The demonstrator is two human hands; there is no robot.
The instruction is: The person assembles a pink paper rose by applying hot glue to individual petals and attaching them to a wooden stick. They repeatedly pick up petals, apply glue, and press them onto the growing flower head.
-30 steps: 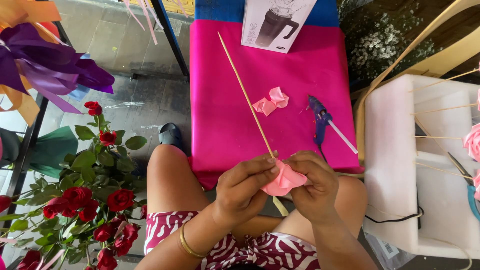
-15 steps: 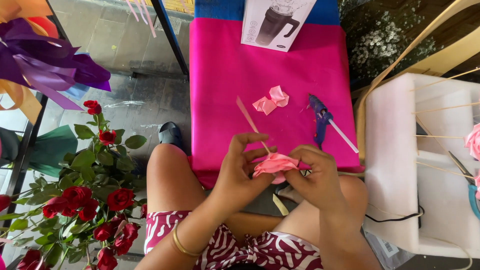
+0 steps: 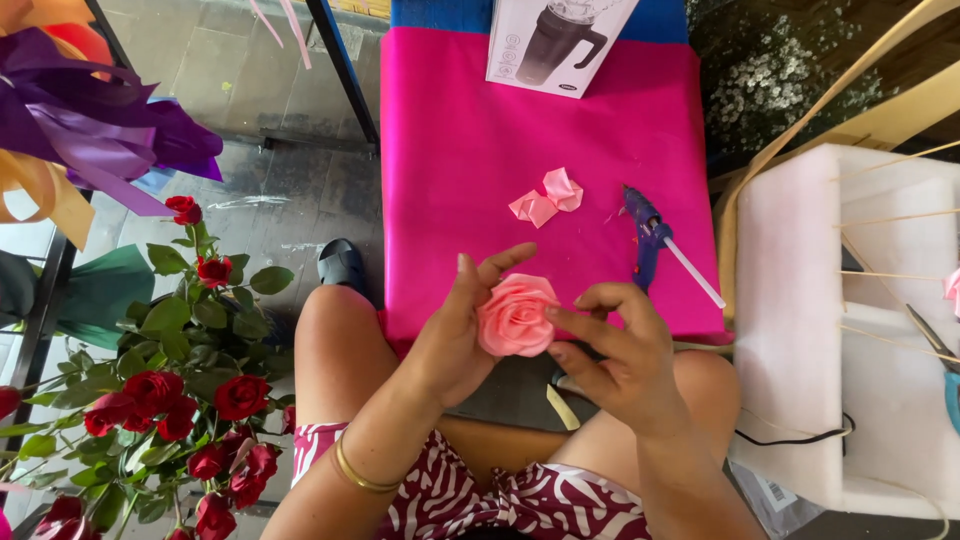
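Pink ribbon rose (image 3: 517,314) at frame centre looks fully rolled, cupped in left hand (image 3: 462,335), right hand (image 3: 610,345) grip pinching its edge; spare folded petals (image 3: 547,196) and glue gun (image 3: 645,233) unused on magenta cloth (image 3: 460,150).

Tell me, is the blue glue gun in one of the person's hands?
No, the glue gun lies on the pink cloth, apart from both hands, which hold a pink ribbon rose.

The scissors (image 3: 940,365) and pink flower (image 3: 952,288) are cut off by the right edge.
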